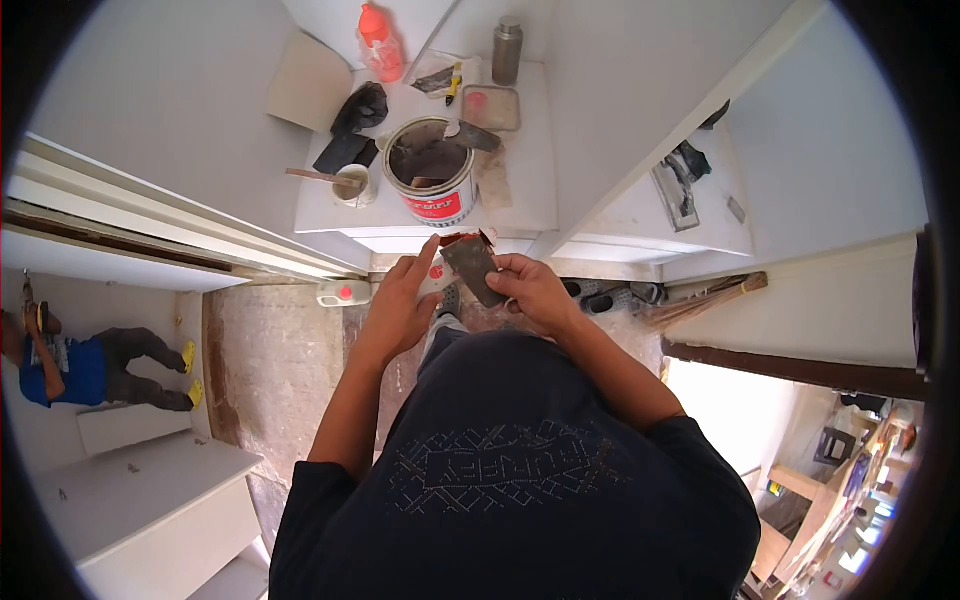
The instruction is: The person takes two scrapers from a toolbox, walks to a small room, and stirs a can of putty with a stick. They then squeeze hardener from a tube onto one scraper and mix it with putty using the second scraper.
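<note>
My right hand (532, 290) grips a dark, flat rectangular piece (474, 268), thumb on its face. My left hand (402, 308) is beside it, index finger stretched toward a reddish-brown edge behind the dark piece; what its other fingers touch is hard to make out. Just beyond both hands, on a white shelf (530, 205), stands an open tin (436, 207) with a red label and a greyish inside. A dark flat piece (474, 137) lies over its rim. Left of the tin is a small white cup (356, 190) with a stick in it.
A red bottle (380, 45), a metal flask (507, 52) and a clear tray (491, 107) are at the shelf's back. A white jug (343, 293) and dark shoes (606, 299) are on the floor. Another person (75, 365) is at the far left.
</note>
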